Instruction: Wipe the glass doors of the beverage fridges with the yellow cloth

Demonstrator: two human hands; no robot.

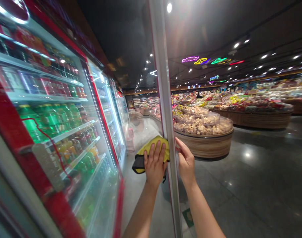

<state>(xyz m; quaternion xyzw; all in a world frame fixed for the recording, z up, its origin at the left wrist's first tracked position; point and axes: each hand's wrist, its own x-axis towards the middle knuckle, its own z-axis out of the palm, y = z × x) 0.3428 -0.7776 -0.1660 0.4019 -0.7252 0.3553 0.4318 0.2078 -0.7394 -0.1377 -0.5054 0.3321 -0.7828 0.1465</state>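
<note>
A glass door (138,115) with a grey metal frame (163,82) stands upright in front of me. My left hand (155,162) lies with its fingers spread on a yellow cloth (149,145) with a grey and black part, pressing it flat against the glass beside the frame. On the other side, my right hand (185,160) touches the outer edge of the frame, its index finger stretched upward and its other fingers bent. What its fingertips grip is partly hidden by the frame.
Lit drink coolers (103,109) with red edges line the left, holding bottles (52,119) and cans. A red cord (52,142) hangs at the near cooler. Round wood-sided displays (205,145) of packaged goods stand on the grey floor (252,178) at right.
</note>
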